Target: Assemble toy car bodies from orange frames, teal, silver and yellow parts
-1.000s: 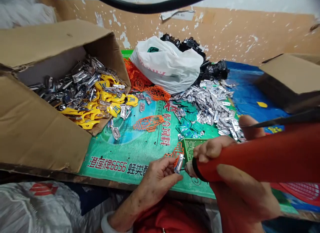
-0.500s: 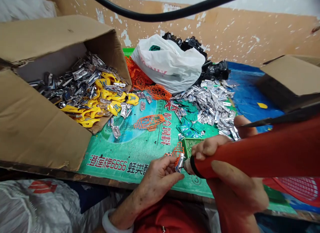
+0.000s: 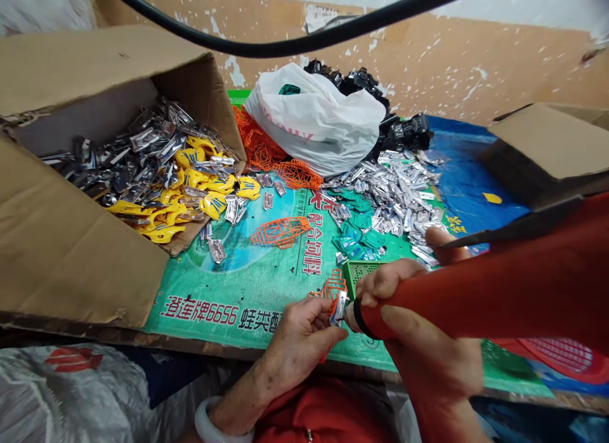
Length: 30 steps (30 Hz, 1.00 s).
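Note:
My left hand (image 3: 297, 335) pinches a small silver part (image 3: 339, 305) between thumb and fingers, above the near edge of the table. An orange lattice frame (image 3: 334, 280) shows directly behind that part; whether the two are joined I cannot tell. My right hand (image 3: 432, 348) is wrapped round a thick red power screwdriver (image 3: 514, 284) with a black ring near its nose. The tool lies almost level, its tip pointing left and meeting the silver part. The exact contact is small and partly hidden by the fingers.
A cardboard box (image 3: 95, 265) spills silver and yellow parts (image 3: 214, 205) at left. Behind stand a white plastic bag (image 3: 318, 122) and black parts (image 3: 406, 133). Silver pieces (image 3: 394, 192), green pieces (image 3: 354, 237) and a green basket (image 3: 359, 271) lie beyond my hands. A black cable (image 3: 285, 47) hangs across the top.
The view has shifted slightly, so the table things sit a little further left. Both hands keep their hold, and the screwdriver tip stays at the silver part.

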{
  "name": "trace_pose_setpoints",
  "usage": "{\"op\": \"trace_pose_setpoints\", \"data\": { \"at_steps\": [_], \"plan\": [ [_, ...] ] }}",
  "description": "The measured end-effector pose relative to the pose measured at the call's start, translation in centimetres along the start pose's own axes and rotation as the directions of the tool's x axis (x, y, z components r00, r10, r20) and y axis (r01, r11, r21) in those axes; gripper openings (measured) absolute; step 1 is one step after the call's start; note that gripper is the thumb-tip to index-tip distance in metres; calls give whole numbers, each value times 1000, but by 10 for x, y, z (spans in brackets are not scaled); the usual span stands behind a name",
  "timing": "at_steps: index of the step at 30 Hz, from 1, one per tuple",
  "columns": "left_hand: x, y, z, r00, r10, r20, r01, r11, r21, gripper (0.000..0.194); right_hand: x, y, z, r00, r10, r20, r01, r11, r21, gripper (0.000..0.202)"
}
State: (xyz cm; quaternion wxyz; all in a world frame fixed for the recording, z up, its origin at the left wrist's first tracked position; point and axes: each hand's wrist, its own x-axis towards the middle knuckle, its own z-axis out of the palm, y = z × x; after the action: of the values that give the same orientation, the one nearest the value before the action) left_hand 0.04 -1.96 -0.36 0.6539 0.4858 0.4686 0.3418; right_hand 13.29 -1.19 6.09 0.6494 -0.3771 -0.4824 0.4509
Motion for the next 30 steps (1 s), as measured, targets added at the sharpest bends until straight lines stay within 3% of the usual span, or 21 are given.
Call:
{"op": "trace_pose_setpoints", "data": {
  "at_steps": [2, 6, 16, 19, 24, 27, 30],
  "plan": [
    [0, 0, 2, 1000, 19, -17, -18, 999, 41, 20, -2, 1, 0, 1000, -2, -10, 1, 999, -44, 53],
    [1, 1, 4, 996, 78, -36, -74, 991, 110, 12, -5, 6, -4, 1000, 10, 11, -8, 987, -163, 9],
    [2, -1, 7, 995, 73, -67, -67, 994, 86, 11, -9, 15, -5, 999, -25, 20, 28, 986, -164, 10],
    [2, -2, 7, 998, 20, -58, -19, 1000, 21, 13, -9, 15, -4, 999, -28, 22, 31, 987, -158, 11],
    [1, -5, 3, 1000, -11, -24, 8, 996, -93, 18, -5, 3, -3, 999, -37, 1, 37, 998, -51, 27],
    [-1, -7, 1, 1000, -1, -20, -2, 989, -145, 21, 3, -4, -7, 995, -61, -84, 56, 997, -56, 23],
    [-3, -9, 0, 999, -19, -34, 13, 982, -189, 28, 14, -3, -17, 971, -121, -207, 78, 976, -203, 16]
  ]
}}
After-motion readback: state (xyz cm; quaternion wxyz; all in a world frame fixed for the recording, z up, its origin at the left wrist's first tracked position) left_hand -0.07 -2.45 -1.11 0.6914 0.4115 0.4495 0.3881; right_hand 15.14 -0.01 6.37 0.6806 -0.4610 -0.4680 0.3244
